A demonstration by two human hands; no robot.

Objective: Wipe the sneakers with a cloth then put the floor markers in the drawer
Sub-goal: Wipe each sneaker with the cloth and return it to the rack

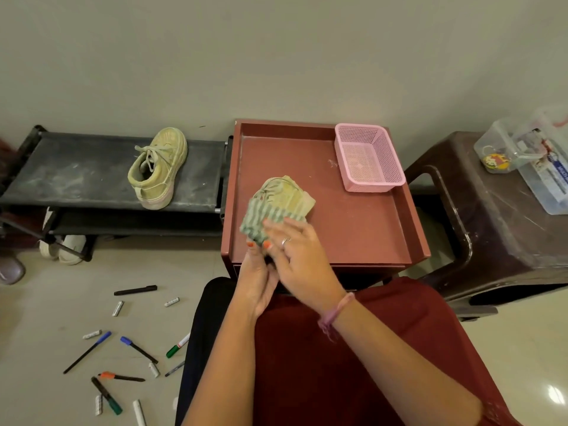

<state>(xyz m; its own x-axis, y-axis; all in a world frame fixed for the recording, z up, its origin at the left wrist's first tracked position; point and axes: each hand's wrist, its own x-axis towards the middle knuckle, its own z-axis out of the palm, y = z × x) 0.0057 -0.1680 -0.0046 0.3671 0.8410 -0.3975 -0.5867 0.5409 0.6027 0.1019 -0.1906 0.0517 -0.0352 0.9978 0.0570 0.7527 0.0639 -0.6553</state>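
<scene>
step: wiping sneaker [287, 192] 1 of 2 | left hand [256, 272] grips sneaker heel | right hand [299, 250] flat, fingers straight, pressing cloth [261, 221] | next — the other sneaker [159, 167], then markers [123, 358]

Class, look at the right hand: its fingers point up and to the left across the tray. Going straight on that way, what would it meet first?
The right hand already touches the striped cloth, so it would meet that first, then the sneaker under it, though depth is hard to judge.
</scene>
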